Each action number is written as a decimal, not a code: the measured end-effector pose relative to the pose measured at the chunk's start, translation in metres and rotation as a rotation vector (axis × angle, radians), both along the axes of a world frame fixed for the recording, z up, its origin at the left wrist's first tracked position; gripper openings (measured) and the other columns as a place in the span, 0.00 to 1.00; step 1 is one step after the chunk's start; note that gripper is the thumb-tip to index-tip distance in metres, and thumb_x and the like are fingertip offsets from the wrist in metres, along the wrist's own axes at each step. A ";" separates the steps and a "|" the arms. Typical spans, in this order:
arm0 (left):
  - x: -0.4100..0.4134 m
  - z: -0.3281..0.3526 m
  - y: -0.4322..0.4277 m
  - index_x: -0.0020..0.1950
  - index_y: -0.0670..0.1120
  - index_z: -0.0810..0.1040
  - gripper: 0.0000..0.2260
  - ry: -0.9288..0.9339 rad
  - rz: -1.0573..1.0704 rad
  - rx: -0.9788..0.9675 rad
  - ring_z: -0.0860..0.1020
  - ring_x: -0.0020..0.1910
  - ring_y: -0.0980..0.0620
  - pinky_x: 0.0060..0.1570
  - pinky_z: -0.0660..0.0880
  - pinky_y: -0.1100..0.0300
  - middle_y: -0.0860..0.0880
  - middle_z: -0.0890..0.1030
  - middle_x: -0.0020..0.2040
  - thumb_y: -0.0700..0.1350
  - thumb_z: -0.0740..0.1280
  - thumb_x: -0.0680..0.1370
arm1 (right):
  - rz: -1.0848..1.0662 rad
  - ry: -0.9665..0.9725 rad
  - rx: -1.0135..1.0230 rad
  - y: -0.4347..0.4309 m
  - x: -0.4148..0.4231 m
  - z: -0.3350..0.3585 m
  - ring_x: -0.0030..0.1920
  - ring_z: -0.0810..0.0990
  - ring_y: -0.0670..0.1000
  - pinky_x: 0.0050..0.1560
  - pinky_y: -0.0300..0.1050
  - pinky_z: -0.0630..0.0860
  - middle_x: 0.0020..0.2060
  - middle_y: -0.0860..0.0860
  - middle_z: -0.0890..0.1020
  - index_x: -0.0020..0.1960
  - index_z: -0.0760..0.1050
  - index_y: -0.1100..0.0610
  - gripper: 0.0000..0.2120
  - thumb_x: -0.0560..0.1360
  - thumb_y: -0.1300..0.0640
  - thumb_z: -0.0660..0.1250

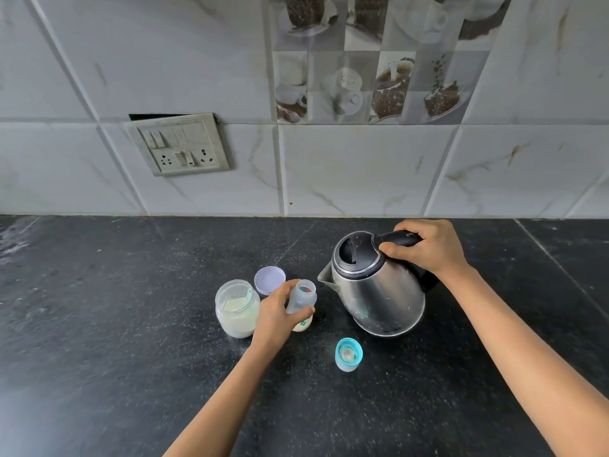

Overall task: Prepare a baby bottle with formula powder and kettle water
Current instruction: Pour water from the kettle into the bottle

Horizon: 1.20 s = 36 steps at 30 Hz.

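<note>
We find the left hand (276, 313) curled round the baby bottle (302, 297), the right hand (428, 247) wrapped round the handle of the kettle (375, 291) (spout near the bottle's mouth); we advise tipping slowly.

Count on the counter (131, 291): 1 steel kettle (379, 291), 1 baby bottle (301, 296), 1 glass jar of powder (235, 311), 1 lavender lid (269, 279), 1 teal teat cap (348, 353). Total: 5 items. Hands: 2, the left hand (275, 316) and the right hand (428, 247). On the wall: 1 switch panel (179, 143).
</note>
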<state>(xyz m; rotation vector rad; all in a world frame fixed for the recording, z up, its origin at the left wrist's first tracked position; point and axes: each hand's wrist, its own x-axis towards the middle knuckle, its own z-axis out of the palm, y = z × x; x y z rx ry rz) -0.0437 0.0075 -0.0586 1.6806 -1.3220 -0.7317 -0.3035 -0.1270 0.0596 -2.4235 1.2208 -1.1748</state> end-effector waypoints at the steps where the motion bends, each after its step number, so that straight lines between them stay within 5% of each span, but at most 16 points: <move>1: 0.001 -0.001 0.001 0.55 0.61 0.72 0.22 0.001 -0.006 -0.001 0.78 0.51 0.61 0.51 0.73 0.68 0.64 0.78 0.50 0.44 0.76 0.69 | -0.002 0.010 0.007 0.001 0.002 0.002 0.29 0.74 0.46 0.32 0.41 0.70 0.26 0.45 0.77 0.35 0.80 0.53 0.22 0.59 0.34 0.70; 6: 0.003 -0.003 0.003 0.57 0.59 0.72 0.22 -0.008 -0.007 -0.014 0.77 0.53 0.58 0.55 0.72 0.64 0.64 0.77 0.50 0.43 0.76 0.70 | 0.005 0.047 0.022 0.007 0.013 0.008 0.33 0.74 0.44 0.32 0.34 0.67 0.26 0.39 0.75 0.35 0.80 0.51 0.22 0.59 0.32 0.68; 21: 0.009 -0.004 0.006 0.57 0.61 0.72 0.23 0.012 -0.021 -0.019 0.78 0.55 0.57 0.58 0.74 0.59 0.66 0.77 0.52 0.43 0.76 0.69 | 0.023 0.149 -0.032 0.012 0.034 0.013 0.29 0.74 0.48 0.31 0.31 0.64 0.26 0.46 0.77 0.34 0.79 0.54 0.24 0.61 0.31 0.66; 27: 0.012 -0.008 0.009 0.53 0.69 0.71 0.25 0.029 -0.015 -0.026 0.78 0.55 0.58 0.59 0.75 0.55 0.65 0.78 0.52 0.44 0.76 0.69 | 0.021 0.152 -0.029 0.015 0.036 0.015 0.30 0.75 0.48 0.32 0.38 0.67 0.27 0.44 0.77 0.35 0.79 0.53 0.25 0.60 0.31 0.67; 36: 0.013 -0.010 0.011 0.56 0.66 0.72 0.24 0.042 -0.021 -0.034 0.78 0.55 0.60 0.60 0.75 0.56 0.64 0.79 0.53 0.43 0.76 0.69 | 0.028 0.178 -0.040 0.018 0.042 0.017 0.30 0.74 0.46 0.32 0.38 0.69 0.27 0.44 0.78 0.35 0.80 0.54 0.26 0.60 0.30 0.66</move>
